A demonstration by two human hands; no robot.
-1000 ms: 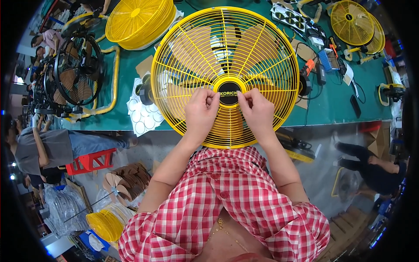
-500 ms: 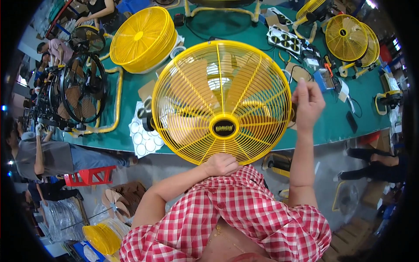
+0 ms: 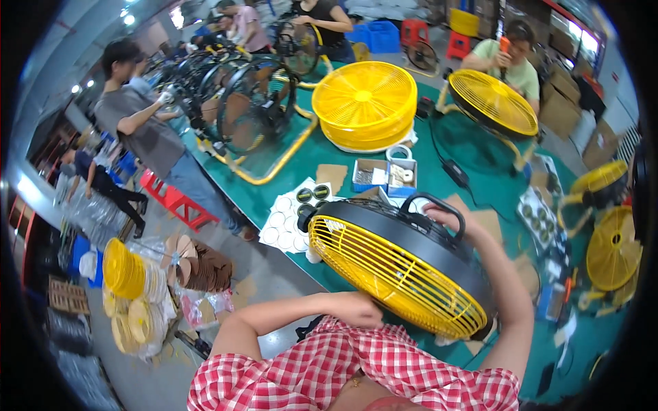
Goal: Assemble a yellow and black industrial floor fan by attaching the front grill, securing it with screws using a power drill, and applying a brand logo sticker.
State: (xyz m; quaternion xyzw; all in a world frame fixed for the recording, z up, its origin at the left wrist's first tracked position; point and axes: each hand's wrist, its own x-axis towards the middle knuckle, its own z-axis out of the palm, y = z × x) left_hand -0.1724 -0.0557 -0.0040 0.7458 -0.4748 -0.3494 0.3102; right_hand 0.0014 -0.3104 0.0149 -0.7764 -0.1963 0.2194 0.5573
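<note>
So, fan tipped on its side, one hand up by the handle and one down low

My hands are well apart here. My right hand point(image 3: 444, 215) is up at the black handle point(image 3: 462, 223) on top of the fan point(image 3: 401, 267), fingers bent; honestly can't make out whether they're wrapped round the bar. My left hand point(image 3: 362, 310) is down in front of my red checked shirt point(image 3: 295, 377), fingers curled in, right by the lower edge of the yellow grille. Touching it or not? Hard to say from this angle.

The fan itself is on the near side of the green table point(image 3: 312, 162), leaning, with the yellow grille slanting down toward me and the dark drum behind it.

Just left of it there's a white sticker sheet point(image 3: 282, 225) full of circles, some round black badges point(image 3: 320, 192) by it. Beyond the fan: a parts box point(image 3: 367, 175) with small bits in it, a roll of tape point(image 3: 399, 153), then a fat stack of yellow grilles point(image 3: 364, 103).

Further out, a row of black fans point(image 3: 240, 113) stands to the left, with a coworker in grey point(image 3: 140, 127) beside it. Across the table someone in light green point(image 3: 524, 75) has an orange tool point(image 3: 505, 49) above another yellow fan point(image 3: 493, 101). Down on the floor to my left, brown fan blades point(image 3: 209, 267) are piled up.
</note>
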